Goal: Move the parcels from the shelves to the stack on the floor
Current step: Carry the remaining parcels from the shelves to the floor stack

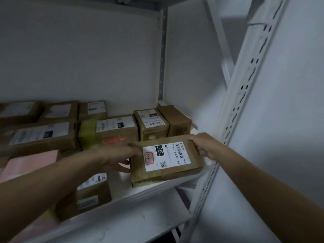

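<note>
**Taking a flat parcel (177,174) off the shelf (154,192)**

Lies label up at the front right of the shelf, close to the upright (245,88) and just in front of a row of boxes (152,130). Gripped at the far right corner by the right hand (201,146), with fingers curled over the edge. Met at the left edge by the left hand (119,155), blurred, with fingers reaching across the top beside the label and thumb low by the side. Cannot tell whether pinching or only touching.

Looks light and stiff: thin taped cardboard, square-cornered, no sag under the one-handed hold. Probably slick along the taped near edge, so better held on bare cardboard. Best taken by the two short ends, thumbs above and fingers beneath, and kept level. Calls for a small lift before drawing out over the front edge, clear of the boxes behind. Impossible to judge the contents, so worth setting down gently rather than dropping onto the stack.
</note>
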